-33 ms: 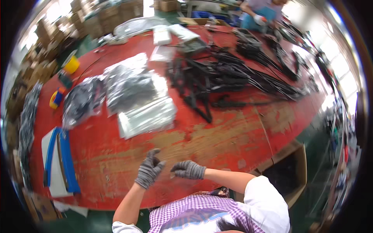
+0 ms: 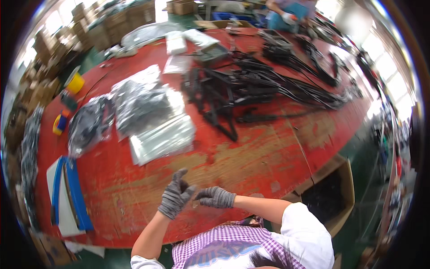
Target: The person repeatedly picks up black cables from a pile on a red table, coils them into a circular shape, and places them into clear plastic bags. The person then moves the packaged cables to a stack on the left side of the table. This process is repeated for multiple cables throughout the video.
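Note:
Over the near edge of the red table [image 2: 251, 168], my left hand [image 2: 176, 196] wears a grey knitted glove. Its fingers are stretched out and apart, and nothing shows in them. Just to its right, my right hand [image 2: 217, 197] is in a matching glove, its fingers bent together and pointing left. A small pale spot shows by its fingertips, too small to name. The hands are close but apart. Beyond them lie clear plastic bags [image 2: 163, 139], silvery bags [image 2: 141, 101] and a bag of black parts [image 2: 91, 125].
A heap of black cables [image 2: 251, 89] covers the far right of the table. At left are a blue-and-white curved piece [image 2: 77, 195], a tape dispenser [image 2: 60, 123] and a yellow tub [image 2: 75, 83]. A cardboard box [image 2: 346, 197] stands at right. Another person [image 2: 291, 18] works at the far side.
The view has turned slightly, so the things on the table sit farther left. My left hand has come a little nearer my right hand, which keeps its bent pose.

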The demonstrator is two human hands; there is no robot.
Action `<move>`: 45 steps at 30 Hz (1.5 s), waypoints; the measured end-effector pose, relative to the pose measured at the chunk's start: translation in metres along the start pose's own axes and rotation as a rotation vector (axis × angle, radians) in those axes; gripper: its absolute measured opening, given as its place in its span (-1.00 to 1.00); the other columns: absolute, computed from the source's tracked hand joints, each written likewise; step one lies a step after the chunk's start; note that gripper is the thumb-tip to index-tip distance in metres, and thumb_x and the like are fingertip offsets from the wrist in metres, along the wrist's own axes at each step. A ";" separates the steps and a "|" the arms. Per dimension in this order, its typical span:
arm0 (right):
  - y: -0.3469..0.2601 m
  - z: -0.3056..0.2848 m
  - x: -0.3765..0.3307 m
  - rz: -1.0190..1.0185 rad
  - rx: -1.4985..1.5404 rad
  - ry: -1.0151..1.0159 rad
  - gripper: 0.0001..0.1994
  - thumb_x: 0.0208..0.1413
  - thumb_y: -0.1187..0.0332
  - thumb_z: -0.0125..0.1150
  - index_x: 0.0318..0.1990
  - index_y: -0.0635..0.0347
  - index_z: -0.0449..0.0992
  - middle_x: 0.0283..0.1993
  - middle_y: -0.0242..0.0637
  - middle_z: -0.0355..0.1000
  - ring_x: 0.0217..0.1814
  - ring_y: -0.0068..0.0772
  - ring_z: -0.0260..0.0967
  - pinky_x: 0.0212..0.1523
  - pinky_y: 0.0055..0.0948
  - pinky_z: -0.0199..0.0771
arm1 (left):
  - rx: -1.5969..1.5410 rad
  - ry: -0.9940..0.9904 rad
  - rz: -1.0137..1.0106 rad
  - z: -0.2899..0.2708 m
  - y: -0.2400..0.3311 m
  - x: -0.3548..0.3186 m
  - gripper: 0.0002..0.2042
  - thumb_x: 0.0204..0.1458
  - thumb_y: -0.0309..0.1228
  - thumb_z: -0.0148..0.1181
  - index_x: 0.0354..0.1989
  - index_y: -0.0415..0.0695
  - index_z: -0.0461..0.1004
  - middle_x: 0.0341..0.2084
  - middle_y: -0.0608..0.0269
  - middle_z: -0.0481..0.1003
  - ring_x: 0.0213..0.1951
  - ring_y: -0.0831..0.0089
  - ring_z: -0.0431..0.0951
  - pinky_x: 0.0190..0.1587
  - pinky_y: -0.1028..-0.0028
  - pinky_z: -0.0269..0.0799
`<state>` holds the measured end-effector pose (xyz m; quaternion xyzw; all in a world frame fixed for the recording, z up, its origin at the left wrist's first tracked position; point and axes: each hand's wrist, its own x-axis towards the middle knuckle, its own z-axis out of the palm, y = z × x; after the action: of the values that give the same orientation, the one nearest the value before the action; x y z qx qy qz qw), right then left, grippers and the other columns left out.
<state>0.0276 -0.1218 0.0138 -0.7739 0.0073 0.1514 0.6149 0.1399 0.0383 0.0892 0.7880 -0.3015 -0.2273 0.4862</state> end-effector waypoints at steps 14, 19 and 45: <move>0.014 -0.050 -0.056 -0.220 -0.046 0.360 -0.75 0.03 0.24 0.08 -0.18 0.15 0.46 -0.28 -0.12 0.46 -0.20 -0.07 0.40 -0.18 -0.26 0.39 | -0.113 -0.744 1.374 0.151 0.141 0.005 -0.77 -0.16 -0.32 0.05 -0.31 -0.11 0.48 -0.57 0.32 0.42 -0.59 0.45 0.43 -0.60 0.49 0.34; 0.070 -0.157 -0.063 -0.072 -0.527 0.752 -0.73 0.03 0.28 0.01 -0.12 0.13 0.40 -0.14 -0.15 0.40 -0.09 -0.18 0.33 -0.09 -0.30 0.32 | 0.407 -0.363 0.788 0.130 0.045 0.004 -0.86 -0.26 -0.36 0.29 -0.54 0.01 0.43 -0.77 0.32 0.35 -0.71 0.33 0.39 -0.66 0.39 0.31; -0.020 0.002 -0.076 -0.825 -0.918 0.118 -0.85 -0.07 0.25 -0.02 -0.40 0.09 0.37 -0.41 -0.29 0.32 -0.28 -0.22 0.29 -0.28 -0.24 0.32 | -0.528 -0.833 -0.447 0.167 0.083 0.076 -0.70 0.02 -0.43 0.11 -0.07 -0.21 0.31 -0.47 0.29 0.41 -0.46 0.54 0.46 -0.41 0.52 0.43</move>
<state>-0.0408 -0.1285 0.0513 -0.9057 -0.3244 -0.1539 0.2255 0.0648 -0.1482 0.0885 0.5271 -0.2263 -0.6864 0.4470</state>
